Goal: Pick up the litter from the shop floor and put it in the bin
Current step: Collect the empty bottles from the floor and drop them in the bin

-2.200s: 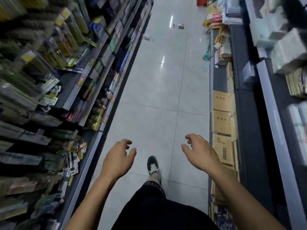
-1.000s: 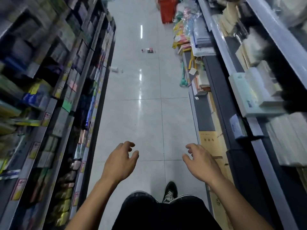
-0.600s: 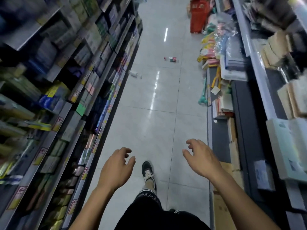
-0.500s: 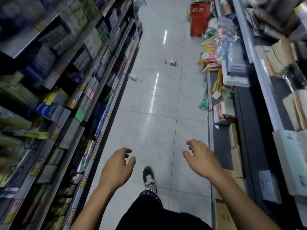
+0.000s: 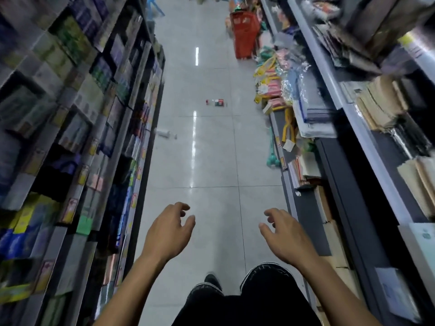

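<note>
Litter lies in two places on the pale glossy tiled floor [image 5: 211, 161]. Left, a clear crumpled plastic bottle [image 5: 165, 133] rests on its side just beside the foot of the left shelving [image 5: 131, 128]; it is likely light, springy and slick, best gripped round its middle. Further up the aisle, mid-floor, lies a small clear bottle with a red-and-green label [image 5: 217, 102], probably equally light. Both are well beyond the hands. The left hand [image 5: 168, 231] and right hand [image 5: 283, 234] hover with loosely curled fingers, holding nothing.
</note>
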